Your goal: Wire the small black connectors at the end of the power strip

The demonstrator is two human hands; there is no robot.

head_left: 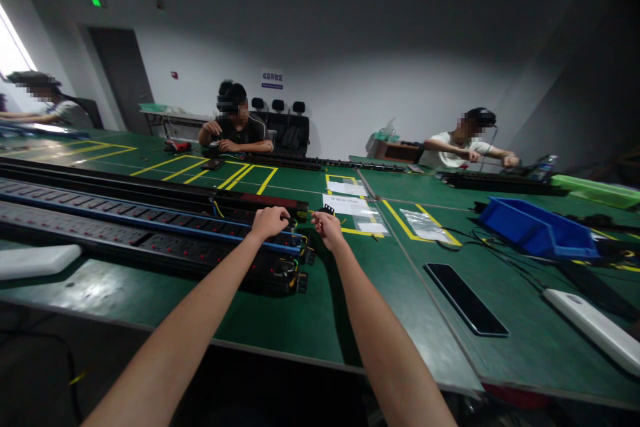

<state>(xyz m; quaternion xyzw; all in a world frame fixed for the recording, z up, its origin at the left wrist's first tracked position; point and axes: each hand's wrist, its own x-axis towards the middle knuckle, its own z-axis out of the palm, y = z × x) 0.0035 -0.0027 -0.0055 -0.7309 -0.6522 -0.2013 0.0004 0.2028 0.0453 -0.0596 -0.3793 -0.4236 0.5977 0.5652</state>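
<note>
Several long black power strips (190,248) with red-dotted sockets and blue edges lie side by side on the green table. Coloured wires stick out at their right ends. My left hand (270,221) is over the right end of one strip, its fingers curled together; what they grip is hidden. Just to the right, clear of the strip ends, my right hand (329,228) pinches a small black slotted part (327,209). A gap separates the two hands.
A phone (467,299), a white power bank (595,327), cables and a blue bin (540,227) are on the right. Paper sheets (345,204) and yellow tape mark the table ahead. A white object (37,260) lies at left. Co-workers sit across the table.
</note>
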